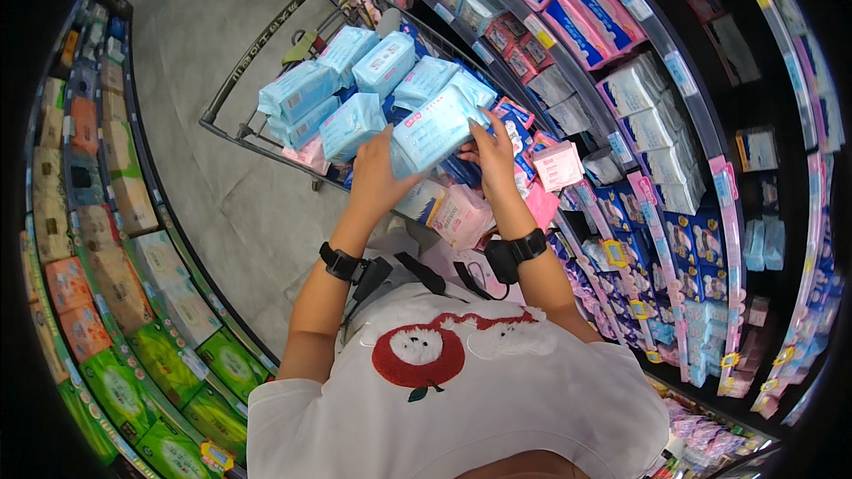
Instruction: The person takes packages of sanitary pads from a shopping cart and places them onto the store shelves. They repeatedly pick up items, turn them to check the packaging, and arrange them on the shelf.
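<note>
Between my two hands is a light blue soft package (436, 128), held above the heap in a shopping cart. My left hand (378, 163) grips its left end, and my right hand (491, 150) has its fingers on the right end. Several similar light blue packages, one of them beside my left hand (353, 128), lie on dark blue packs in the cart. A pale pink pack (558, 165) rests to the right of my right hand. Another pink pack (462, 215) lies below the held package, nearer to my body.
The cart's handle (266, 33) curves across the upper left. Shelves of packaged goods (665, 146) run close along the cart's right side. Across the grey floor (219, 166), another shelf (120, 266) holds tissue packs on the left.
</note>
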Available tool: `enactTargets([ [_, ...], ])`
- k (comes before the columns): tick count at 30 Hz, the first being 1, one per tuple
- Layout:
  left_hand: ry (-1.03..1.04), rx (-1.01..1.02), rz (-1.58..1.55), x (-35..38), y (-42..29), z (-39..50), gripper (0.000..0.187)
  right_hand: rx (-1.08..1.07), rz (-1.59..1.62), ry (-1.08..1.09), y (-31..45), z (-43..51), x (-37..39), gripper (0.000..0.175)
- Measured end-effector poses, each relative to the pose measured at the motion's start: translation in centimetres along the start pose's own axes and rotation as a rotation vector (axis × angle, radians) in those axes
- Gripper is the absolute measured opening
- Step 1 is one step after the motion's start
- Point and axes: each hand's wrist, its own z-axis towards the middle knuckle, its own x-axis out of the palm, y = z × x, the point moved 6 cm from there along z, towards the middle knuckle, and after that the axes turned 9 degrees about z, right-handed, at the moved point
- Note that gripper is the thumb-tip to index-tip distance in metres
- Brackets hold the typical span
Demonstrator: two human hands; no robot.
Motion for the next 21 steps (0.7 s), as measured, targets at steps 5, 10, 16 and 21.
enactTargets([
  [5, -0.009, -0.053, 0.094, -0.3, 2.3, 1.8, 0.086, -0.109, -0.125, -0.001, -0.1, 3.3, 3.2, 0.041],
  [10, -0.107, -0.010, 0.122, -2.0, 5.4, 3.4, 0.086, -0.230, -0.239, -0.033, -1.1, 6.6, 3.8, 0.043],
  [16, 0.068, -0.226, 0.328, -1.5, 12.1, 3.4, 0.101, -0.279, -0.544, 0.001, -2.9, 7.5, 2.7, 0.046],
  [21, 0.104, -0.181, 0.346, 0.4, 14.1, 3.6, 0.093, -0.369, -0.610, -0.121, -1.7, 5.2, 2.4, 0.046],
])
